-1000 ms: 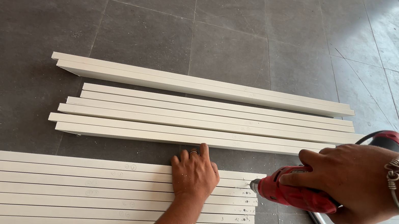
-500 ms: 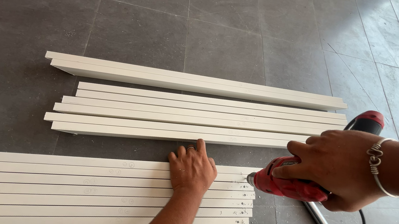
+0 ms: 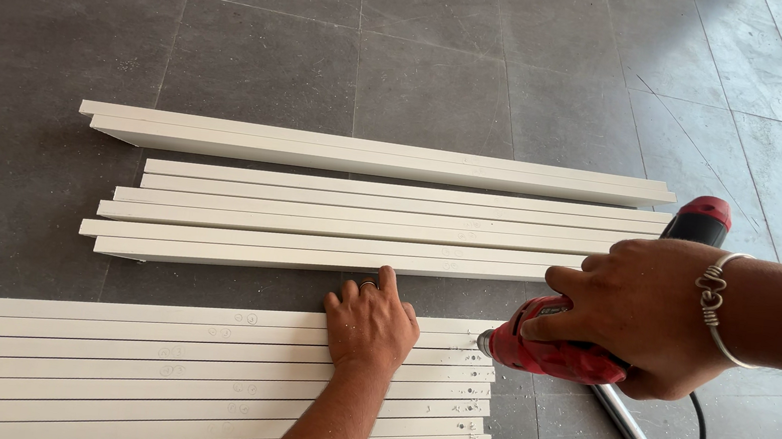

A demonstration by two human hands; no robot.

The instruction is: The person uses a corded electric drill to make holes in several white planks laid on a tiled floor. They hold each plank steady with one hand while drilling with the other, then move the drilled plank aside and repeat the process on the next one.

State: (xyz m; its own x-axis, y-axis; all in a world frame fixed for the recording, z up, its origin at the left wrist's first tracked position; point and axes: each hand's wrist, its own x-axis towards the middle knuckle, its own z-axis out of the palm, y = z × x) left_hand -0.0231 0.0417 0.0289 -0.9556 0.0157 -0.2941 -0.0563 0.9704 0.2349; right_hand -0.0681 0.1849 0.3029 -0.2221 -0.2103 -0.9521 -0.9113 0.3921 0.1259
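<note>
Two hands at lower centre: left hand (image 3: 369,325) flat (open) pinning white slats (image 3: 141,358), right hand (image 3: 635,312) clasping red drill (image 3: 550,351), steadying its tip at their ends.

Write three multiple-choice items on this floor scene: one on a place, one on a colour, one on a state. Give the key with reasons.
1. Where does the left hand rest?
A. On the near row of white strips
B. On the bare tile floor
C. On the metal tube

2. What colour is the body of the power drill?
A. Blue
B. Red
C. Yellow

3. How does the right hand stand to the drill?
A. Apart from it
B. Wrapped around it
C. Touching only its cord

Key: A, its palm lies flat on the strips; B, the housing shows red under the fingers; B, the hand closes over the drill's body, its tip at the strip ends.
</note>
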